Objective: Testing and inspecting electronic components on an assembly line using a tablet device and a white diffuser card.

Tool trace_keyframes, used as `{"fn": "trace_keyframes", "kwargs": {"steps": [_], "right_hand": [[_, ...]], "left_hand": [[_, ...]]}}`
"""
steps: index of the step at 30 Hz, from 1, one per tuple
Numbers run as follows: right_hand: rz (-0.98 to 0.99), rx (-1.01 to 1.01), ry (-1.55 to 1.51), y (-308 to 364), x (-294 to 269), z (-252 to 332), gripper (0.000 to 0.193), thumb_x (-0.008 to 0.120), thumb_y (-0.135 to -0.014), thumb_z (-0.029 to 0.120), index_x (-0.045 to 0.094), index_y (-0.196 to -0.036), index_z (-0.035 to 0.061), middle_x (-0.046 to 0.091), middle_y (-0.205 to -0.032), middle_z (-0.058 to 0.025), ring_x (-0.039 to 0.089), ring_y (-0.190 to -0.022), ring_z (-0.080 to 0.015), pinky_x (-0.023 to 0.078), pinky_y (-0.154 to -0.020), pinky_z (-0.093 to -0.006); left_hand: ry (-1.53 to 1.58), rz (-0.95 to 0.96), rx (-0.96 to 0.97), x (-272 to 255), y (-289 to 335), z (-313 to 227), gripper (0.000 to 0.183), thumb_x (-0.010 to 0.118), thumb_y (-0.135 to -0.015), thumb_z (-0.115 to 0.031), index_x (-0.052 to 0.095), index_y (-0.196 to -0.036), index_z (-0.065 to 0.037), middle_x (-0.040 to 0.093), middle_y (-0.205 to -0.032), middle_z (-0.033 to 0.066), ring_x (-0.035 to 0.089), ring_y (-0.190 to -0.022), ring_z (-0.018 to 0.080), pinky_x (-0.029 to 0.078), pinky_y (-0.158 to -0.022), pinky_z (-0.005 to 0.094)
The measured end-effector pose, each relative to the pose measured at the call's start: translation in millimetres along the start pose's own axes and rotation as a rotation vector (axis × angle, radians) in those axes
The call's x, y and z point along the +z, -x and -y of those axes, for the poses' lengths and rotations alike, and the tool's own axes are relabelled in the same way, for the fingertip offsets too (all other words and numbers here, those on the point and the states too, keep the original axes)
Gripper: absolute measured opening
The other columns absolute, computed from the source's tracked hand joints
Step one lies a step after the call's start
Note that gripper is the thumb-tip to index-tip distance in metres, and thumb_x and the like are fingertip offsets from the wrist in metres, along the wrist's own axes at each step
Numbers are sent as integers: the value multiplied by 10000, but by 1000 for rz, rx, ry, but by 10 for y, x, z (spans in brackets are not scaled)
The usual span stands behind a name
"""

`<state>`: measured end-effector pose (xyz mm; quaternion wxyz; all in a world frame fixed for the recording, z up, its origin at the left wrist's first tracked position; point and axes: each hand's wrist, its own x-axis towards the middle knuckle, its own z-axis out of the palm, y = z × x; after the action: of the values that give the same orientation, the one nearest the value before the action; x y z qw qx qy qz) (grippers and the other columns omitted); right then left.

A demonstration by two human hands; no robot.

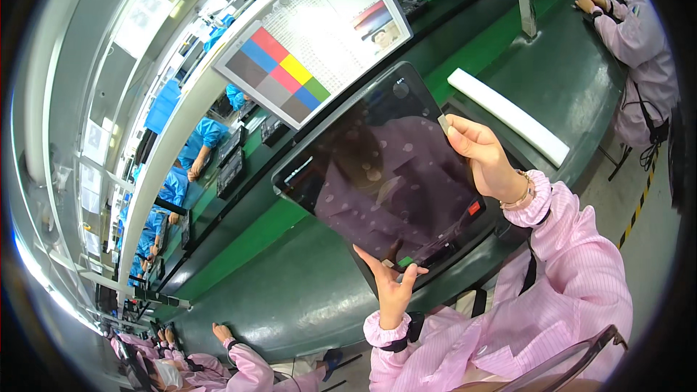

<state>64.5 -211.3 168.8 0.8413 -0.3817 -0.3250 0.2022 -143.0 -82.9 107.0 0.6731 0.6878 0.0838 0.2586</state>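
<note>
A black tablet (385,167) is tilted up in front of me, its dark, glossy screen reflecting a spotted pattern and my clothing. A small red label and a green sticker (406,262) show along its near side. My right hand (483,156) is closed at the tablet's right edge, with a small greyish piece (443,124) at its fingertips. At the near edge my left hand (393,287) grips the tablet, one finger stretched along the rim and another by the green sticker. Fingers behind the tablet are hidden.
A white foam strip (508,116) lies on the green workbench (290,290) to the right. Beyond the tablet stands a sheet board (312,43) with colour blocks. A metal post (524,0) rises at the back. Co-workers in pink and blue sit along the lines.
</note>
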Motion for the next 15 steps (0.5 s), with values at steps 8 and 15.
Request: {"fn": "trace_keyframes", "kwargs": {"steps": [8, 15], "right_hand": [[2, -19, -9, 56, 60, 43, 199, 517, -954, 214, 584, -1034, 45, 478, -805, 89, 366, -715, -8, 303, -670, -170], [0, 9, -41, 54, 29, 1, 219, 520, -954, 202, 584, -1078, 33, 501, -829, 91, 375, -726, 0, 310, -683, -165]], "left_hand": [[44, 41, -44, -69, 51, -114, 1001, 542, -866, 51, -257, -1419, -189, 377, -1308, 219, 597, -922, 264, 553, -602, 304], [-87, 81, -90, -183, 77, -35, 1006, 555, -868, 43, -248, -1425, -196, 614, -924, 160, 640, -649, 192, 425, -445, 224]]}}
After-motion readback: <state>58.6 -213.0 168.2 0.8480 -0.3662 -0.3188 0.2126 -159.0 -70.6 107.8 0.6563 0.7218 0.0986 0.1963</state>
